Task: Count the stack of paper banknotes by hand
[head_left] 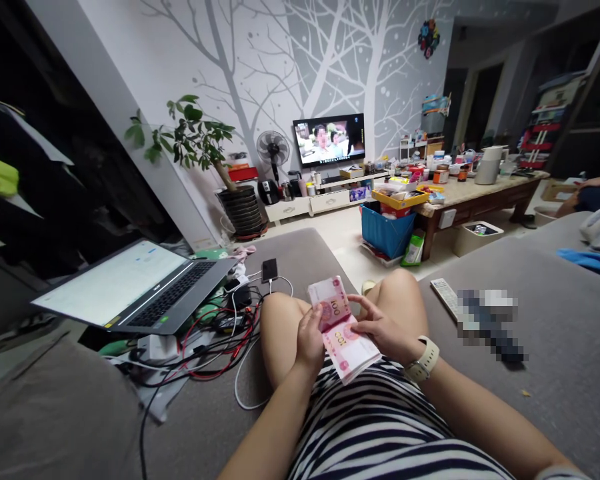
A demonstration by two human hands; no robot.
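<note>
A thick stack of pink 100 banknotes (347, 340) lies over my lap, above my striped clothing. My left hand (310, 337) is closed around the stack's left edge, thumb on top. The top notes (330, 303) are bent upward and away from the rest. My right hand (377, 327), with a pale watch (424, 360) on its wrist, rests on the stack's right side, its fingers pinching the lifted notes. I sit on a grey sofa (555, 333) with bare knees ahead.
An open laptop (135, 283) lies to my left, beside tangled cables (215, 340) and a phone (269, 269). A remote (445, 297) lies on the sofa to my right. Beyond are a potted plant (230, 193), a lit television (329, 139), a blue bin (386, 230) and a cluttered table (480, 190).
</note>
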